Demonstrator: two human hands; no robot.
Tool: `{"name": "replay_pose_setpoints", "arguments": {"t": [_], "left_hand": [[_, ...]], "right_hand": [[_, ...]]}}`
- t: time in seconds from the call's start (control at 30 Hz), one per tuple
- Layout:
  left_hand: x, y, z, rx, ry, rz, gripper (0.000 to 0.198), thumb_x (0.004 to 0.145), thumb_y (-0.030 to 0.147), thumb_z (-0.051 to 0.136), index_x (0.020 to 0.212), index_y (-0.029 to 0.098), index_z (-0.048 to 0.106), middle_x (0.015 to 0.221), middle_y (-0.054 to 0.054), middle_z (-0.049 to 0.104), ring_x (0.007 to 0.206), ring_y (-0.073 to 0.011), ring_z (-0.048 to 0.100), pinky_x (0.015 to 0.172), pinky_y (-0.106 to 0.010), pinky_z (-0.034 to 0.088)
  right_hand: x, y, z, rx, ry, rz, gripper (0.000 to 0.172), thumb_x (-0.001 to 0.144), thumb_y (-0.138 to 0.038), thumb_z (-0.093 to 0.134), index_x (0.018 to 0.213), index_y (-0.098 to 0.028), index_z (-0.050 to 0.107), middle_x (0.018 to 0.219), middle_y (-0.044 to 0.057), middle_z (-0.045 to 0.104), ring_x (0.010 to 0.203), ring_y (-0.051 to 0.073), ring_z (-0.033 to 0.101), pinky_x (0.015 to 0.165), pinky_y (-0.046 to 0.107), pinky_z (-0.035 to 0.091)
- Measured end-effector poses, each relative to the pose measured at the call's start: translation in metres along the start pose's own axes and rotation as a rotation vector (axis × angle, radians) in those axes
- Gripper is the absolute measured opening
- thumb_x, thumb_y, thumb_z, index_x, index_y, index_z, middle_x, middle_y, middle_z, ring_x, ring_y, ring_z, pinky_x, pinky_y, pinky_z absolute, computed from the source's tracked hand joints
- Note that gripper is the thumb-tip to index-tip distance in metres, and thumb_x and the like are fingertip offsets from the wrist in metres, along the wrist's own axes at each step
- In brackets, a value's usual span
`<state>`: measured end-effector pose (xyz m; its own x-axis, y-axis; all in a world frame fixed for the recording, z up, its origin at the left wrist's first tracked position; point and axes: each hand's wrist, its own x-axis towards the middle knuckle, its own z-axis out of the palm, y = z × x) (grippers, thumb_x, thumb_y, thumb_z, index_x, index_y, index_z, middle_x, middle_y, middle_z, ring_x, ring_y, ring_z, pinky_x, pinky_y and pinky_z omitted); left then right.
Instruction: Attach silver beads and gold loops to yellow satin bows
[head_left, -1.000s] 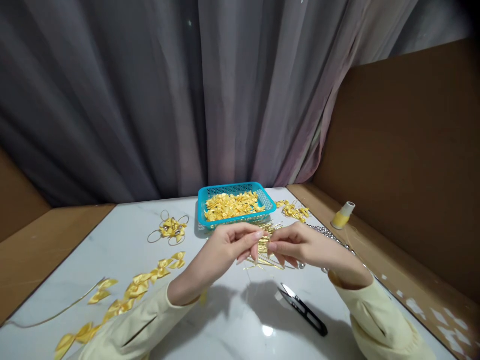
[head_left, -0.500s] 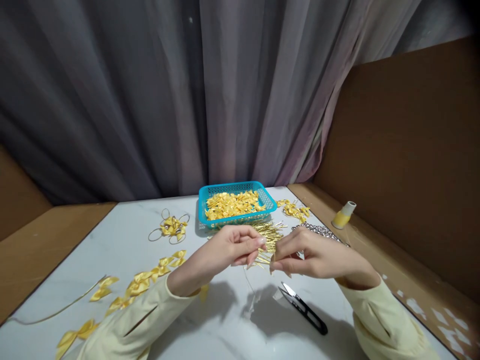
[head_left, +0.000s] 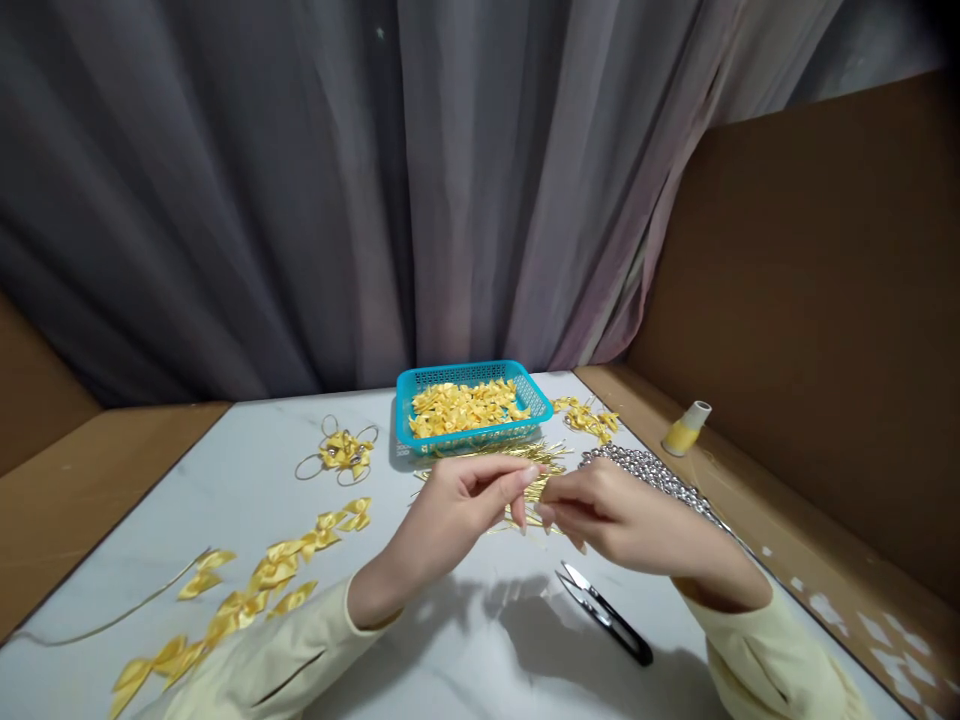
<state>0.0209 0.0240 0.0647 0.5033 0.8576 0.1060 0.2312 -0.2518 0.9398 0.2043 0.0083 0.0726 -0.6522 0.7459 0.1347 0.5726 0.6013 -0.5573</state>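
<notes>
My left hand is raised over the middle of the table, thumb and index finger pinched together. Close by on its right, my right hand is also closed in a pinch, its fingertips turned toward the left ones. Whatever lies between the fingers is too small to make out. Behind both hands spreads a pile of gold twist ties, partly covered by them. Black-handled thread snips lie on the table below my right hand, blades pointing up and left.
A blue basket holds many yellow bows. More yellow bows line the left side, near a bow cluster with elastic loops. Silver beads, another bow heap and a yellow thread spool are on the right.
My hands have come closer together, the left wrist shifting slightly right. A thin thread seen hanging below my left hand no longer shows. More of the beads is uncovered.
</notes>
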Motion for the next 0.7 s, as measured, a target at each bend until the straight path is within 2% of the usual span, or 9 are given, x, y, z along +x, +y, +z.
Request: {"name": "replay_pose_setpoints", "arguments": {"t": [0.1, 0.2, 0.3, 0.4, 0.53, 0.7], "left_hand": [[-0.0012, -0.0006, 0.0007, 0.166, -0.022, 0.063, 0.033, 0.089, 0.029, 0.045, 0.061, 0.016, 0.057, 0.06, 0.003, 0.051, 0.053, -0.0093, 0.038, 0.053, -0.023, 0.029], [-0.0015, 0.0, -0.0002, 0.285, -0.112, 0.107, 0.029, 0.089, 0.022, 0.043, 0.066, 0.016, 0.058, 0.061, 0.003, 0.055, 0.056, -0.0091, 0.044, 0.057, -0.022, 0.033], [-0.002, 0.0038, -0.0027, 0.302, -0.235, 0.111, 0.029, 0.089, 0.02, 0.043, 0.064, 0.015, 0.057, 0.06, 0.003, 0.054, 0.058, -0.0087, 0.047, 0.06, -0.021, 0.035], [-0.0027, 0.0062, -0.0043, 0.241, -0.318, 0.036, 0.026, 0.088, 0.023, 0.044, 0.068, 0.016, 0.059, 0.059, 0.004, 0.054, 0.055, -0.0083, 0.044, 0.056, -0.02, 0.034], [-0.0014, 0.0024, -0.0041, 0.101, -0.315, -0.09, 0.022, 0.084, 0.034, 0.052, 0.074, 0.016, 0.061, 0.054, 0.004, 0.051, 0.051, -0.0085, 0.041, 0.049, -0.02, 0.03], [0.0027, 0.0013, -0.0055, -0.033, -0.246, -0.113, 0.026, 0.084, 0.036, 0.052, 0.069, 0.015, 0.058, 0.053, 0.005, 0.049, 0.046, -0.0067, 0.033, 0.045, -0.02, 0.025]], "right_hand": [[-0.0053, -0.0013, 0.0003, -0.042, 0.032, -0.001, 0.019, 0.083, -0.005, 0.041, 0.077, -0.015, 0.055, 0.055, -0.004, 0.044, 0.048, 0.008, 0.037, 0.05, 0.021, 0.026], [-0.009, 0.0009, 0.0015, -0.099, 0.062, 0.067, 0.016, 0.083, -0.006, 0.041, 0.076, -0.016, 0.052, 0.056, -0.004, 0.042, 0.051, 0.008, 0.037, 0.051, 0.021, 0.026], [-0.0089, 0.0036, 0.0018, -0.116, 0.062, 0.108, 0.017, 0.083, -0.007, 0.041, 0.07, -0.017, 0.046, 0.056, -0.004, 0.042, 0.051, 0.008, 0.036, 0.051, 0.022, 0.025], [-0.0063, 0.0037, 0.0019, -0.105, 0.053, 0.096, 0.019, 0.083, -0.008, 0.042, 0.067, -0.017, 0.044, 0.055, -0.004, 0.041, 0.05, 0.008, 0.034, 0.051, 0.022, 0.025], [-0.0037, 0.0007, 0.001, -0.038, 0.065, 0.064, 0.023, 0.085, -0.011, 0.042, 0.063, -0.016, 0.042, 0.052, -0.005, 0.039, 0.048, 0.007, 0.033, 0.049, 0.022, 0.025], [-0.0021, 0.0044, -0.0038, 0.293, 0.11, 0.082, 0.023, 0.093, -0.03, 0.036, 0.081, -0.016, 0.049, 0.063, -0.001, 0.052, 0.056, 0.008, 0.049, 0.051, 0.02, 0.037]]}}
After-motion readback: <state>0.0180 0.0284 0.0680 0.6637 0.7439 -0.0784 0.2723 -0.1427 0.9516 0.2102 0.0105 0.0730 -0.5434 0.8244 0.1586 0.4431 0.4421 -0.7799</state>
